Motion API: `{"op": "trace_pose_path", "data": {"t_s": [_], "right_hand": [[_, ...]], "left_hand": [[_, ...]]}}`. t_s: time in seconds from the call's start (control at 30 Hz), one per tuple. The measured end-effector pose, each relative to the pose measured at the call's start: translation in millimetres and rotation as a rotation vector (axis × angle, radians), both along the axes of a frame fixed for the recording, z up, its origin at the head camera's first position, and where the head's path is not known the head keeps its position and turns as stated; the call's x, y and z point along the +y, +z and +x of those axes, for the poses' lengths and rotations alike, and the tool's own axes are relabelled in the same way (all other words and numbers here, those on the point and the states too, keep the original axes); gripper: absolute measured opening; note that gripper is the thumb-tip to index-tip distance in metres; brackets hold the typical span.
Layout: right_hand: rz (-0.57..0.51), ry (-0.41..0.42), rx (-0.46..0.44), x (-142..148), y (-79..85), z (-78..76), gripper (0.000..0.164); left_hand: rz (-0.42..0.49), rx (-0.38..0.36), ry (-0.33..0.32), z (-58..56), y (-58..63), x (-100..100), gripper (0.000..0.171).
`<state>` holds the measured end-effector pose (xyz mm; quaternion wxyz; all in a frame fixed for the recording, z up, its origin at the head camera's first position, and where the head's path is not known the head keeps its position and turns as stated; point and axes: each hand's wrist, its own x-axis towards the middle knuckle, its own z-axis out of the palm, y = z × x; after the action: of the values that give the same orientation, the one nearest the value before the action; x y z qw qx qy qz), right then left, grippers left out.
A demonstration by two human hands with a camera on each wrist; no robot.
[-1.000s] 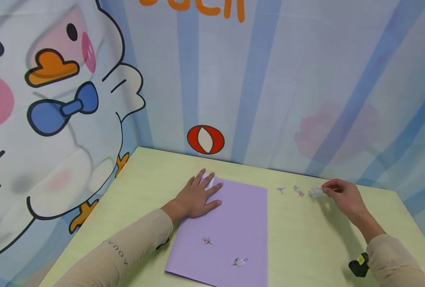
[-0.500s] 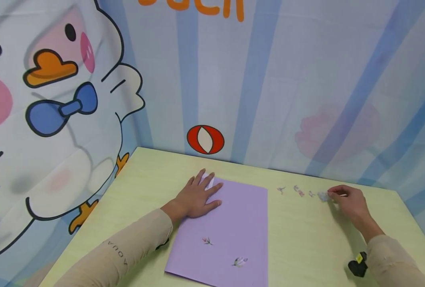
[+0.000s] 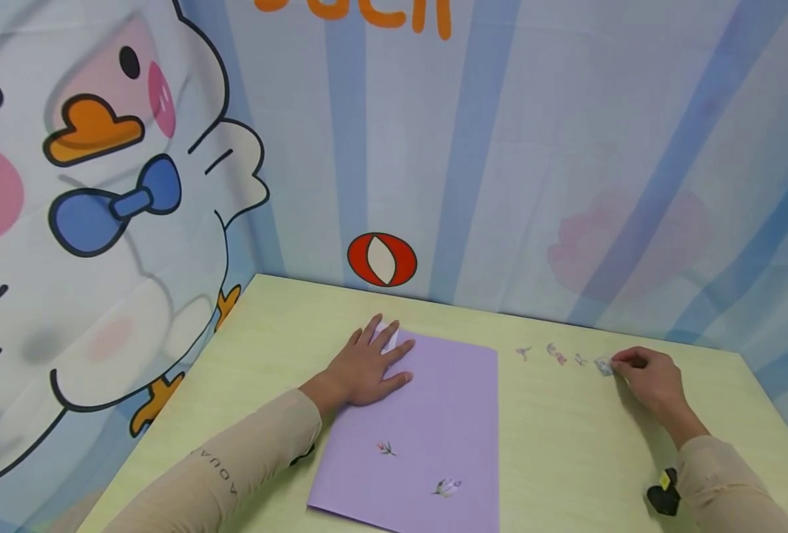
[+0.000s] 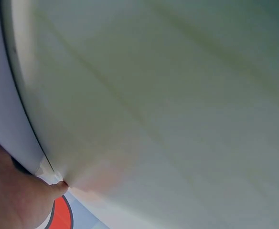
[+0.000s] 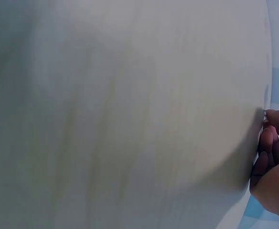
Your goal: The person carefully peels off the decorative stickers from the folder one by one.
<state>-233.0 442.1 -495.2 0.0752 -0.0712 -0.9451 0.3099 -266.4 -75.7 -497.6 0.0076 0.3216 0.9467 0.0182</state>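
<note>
My left hand (image 3: 365, 368) lies spread and flat on the upper left of a purple folder (image 3: 447, 414). Beneath its fingers shows a small white patch (image 3: 391, 339). On the folder's lower half are a pink flower sticker (image 3: 385, 448) and a white flower sticker (image 3: 446, 486). At the table's far right, my right hand (image 3: 652, 377) pinches a pale flower sticker (image 3: 603, 366) between thumb and fingertips, close to the tabletop. The right wrist view shows these fingers (image 5: 268, 138) bent together; the sticker itself is barely visible there.
Several small flower stickers lie in a row left of my right hand, among them a pink one (image 3: 556, 354) and a thin one (image 3: 523, 353). The pale yellow table (image 3: 287, 318) meets a striped cloth backdrop (image 3: 407, 185) at its far edge.
My right hand has moved a little to the right with the pale sticker, uncovering a small sticker on the table to its left. The left hand stays on the folder.
</note>
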Motion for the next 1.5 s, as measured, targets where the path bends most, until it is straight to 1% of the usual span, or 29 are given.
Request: {"op": "trace_pose_path", "data": {"t_s": [0.1, 0.4, 0.73, 0.97, 1.2, 1.33, 1.43, 1.5], "right_hand": [[0.031, -0.003, 0.003, 1, -0.2, -0.3, 0.023], [0.069, -0.003, 0.000, 2, -3.5, -3.0, 0.021], [0.046, -0.008, 0.006, 2, -3.0, -0.7, 0.022], [0.066, 0.003, 0.012, 5, -1.8, 1.0, 0.023], [0.073, 0.017, 0.018, 9, -0.8, 3.3, 0.027], [0.039, 0.002, 0.046, 3, 0.3, 3.4, 0.028], [0.012, -0.002, 0.081, -8, 3.5, 2.3, 0.030], [0.005, 0.011, 0.096, -18, 6.8, 0.4, 0.031]], "left_hand": [[-0.001, 0.004, 0.001, 0.2, -0.5, 0, 0.073], [0.003, -0.003, 0.005, 1.8, 0.8, 0, 0.072], [-0.003, 0.001, 0.008, 0.6, -1.5, 0, 0.072], [0.002, 0.002, 0.001, -0.7, -2.8, 0, 0.072], [0.000, -0.017, 0.002, -1.7, -2.4, 1, 0.072], [-0.007, -0.013, 0.000, -1.7, -2.6, 1, 0.072], [-0.023, -0.004, 0.001, -2.0, -2.3, 0, 0.072], [-0.024, 0.000, 0.005, -1.6, -1.8, 0, 0.072]]}}
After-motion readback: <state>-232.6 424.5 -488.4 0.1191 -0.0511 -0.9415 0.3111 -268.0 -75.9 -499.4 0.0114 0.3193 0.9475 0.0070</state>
